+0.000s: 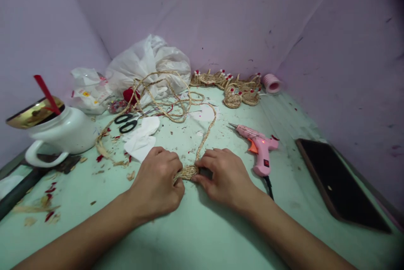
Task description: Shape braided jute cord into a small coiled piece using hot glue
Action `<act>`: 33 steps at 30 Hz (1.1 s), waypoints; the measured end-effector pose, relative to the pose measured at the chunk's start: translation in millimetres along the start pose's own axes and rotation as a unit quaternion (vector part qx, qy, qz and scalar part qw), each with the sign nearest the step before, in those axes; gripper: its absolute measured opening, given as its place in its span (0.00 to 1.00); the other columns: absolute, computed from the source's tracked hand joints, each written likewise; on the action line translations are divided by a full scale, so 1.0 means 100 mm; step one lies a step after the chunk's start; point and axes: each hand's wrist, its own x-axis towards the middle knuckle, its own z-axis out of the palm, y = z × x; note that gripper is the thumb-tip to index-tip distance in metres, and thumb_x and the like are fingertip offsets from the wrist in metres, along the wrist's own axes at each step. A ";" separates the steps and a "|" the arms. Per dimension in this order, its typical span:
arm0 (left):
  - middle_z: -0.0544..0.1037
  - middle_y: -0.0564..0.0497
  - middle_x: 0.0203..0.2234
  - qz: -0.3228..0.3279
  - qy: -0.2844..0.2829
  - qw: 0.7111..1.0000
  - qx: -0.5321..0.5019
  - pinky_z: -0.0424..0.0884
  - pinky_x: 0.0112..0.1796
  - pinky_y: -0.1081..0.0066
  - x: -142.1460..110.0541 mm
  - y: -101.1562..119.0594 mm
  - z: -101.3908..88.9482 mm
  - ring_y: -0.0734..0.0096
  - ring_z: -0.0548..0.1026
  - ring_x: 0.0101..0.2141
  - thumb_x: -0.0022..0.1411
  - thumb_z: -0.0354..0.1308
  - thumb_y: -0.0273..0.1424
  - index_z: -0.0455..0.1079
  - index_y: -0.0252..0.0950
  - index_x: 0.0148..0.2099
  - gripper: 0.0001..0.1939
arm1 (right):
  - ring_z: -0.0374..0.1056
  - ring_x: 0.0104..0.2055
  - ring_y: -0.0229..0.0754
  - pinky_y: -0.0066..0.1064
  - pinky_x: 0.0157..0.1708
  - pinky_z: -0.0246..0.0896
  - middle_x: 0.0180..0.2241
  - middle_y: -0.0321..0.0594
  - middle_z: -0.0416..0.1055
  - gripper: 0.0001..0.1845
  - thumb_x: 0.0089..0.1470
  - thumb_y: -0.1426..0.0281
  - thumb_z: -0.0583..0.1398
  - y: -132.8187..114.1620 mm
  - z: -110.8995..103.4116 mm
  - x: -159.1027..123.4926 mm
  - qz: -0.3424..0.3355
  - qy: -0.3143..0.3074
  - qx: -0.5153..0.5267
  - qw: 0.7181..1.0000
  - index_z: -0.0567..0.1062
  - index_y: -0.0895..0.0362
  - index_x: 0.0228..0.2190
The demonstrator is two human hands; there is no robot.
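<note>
A small coil of braided straw cord (pixel 187 173) is held between my two hands, low over the table. My left hand (pixel 161 179) is closed round its left end. My right hand (pixel 222 173) pinches its right end between thumb and fingers. From the coil a straw braid (pixel 206 135) runs up and back into loose loops in front of a plastic bag. To the right of my right hand lies a pink hot glue gun (pixel 260 145), its nozzle pointing to the back left. Part of the coil is hidden behind my fingers.
Black-handled scissors (pixel 128 123) and crumpled white paper (pixel 143 137) lie behind my left hand. A white mug (pixel 67 129) stands at left, a phone (pixel 341 183) at right. At the back are a white plastic bag (pixel 151 65), beaded straw pieces (pixel 241 93) and a pink roll (pixel 271 83).
</note>
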 end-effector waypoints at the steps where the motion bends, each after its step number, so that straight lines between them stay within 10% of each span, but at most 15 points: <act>1: 0.71 0.50 0.22 0.007 0.004 1.000 0.006 0.62 0.38 0.62 0.00 0.01 0.00 0.68 0.67 0.28 0.45 0.50 0.24 0.68 0.33 0.24 0.06 | 0.66 0.31 0.43 0.34 0.30 0.51 0.26 0.38 0.73 0.05 0.45 0.67 0.64 -0.03 0.01 0.00 0.010 -0.003 -0.011 1.000 0.77 0.55 0.27; 13: 0.72 0.49 0.23 0.015 0.005 0.999 0.030 0.61 0.41 0.61 -0.06 0.01 -0.01 0.67 0.69 0.28 0.45 0.52 0.24 0.68 0.33 0.23 0.04 | 0.66 0.39 0.46 0.34 0.36 0.60 0.38 0.44 0.70 0.15 0.45 0.69 0.62 -0.15 -0.01 -0.06 0.006 0.075 0.015 0.997 0.72 0.58 0.38; 33: 0.72 0.49 0.19 0.012 0.037 0.998 -0.044 0.62 0.38 0.64 -0.04 -0.07 0.08 0.68 0.69 0.25 0.41 0.52 0.25 0.67 0.34 0.21 0.03 | 0.64 0.31 0.41 0.30 0.29 0.58 0.30 0.37 0.76 0.07 0.43 0.74 0.60 -0.25 0.29 -0.05 -0.057 0.135 0.032 0.989 0.78 0.54 0.25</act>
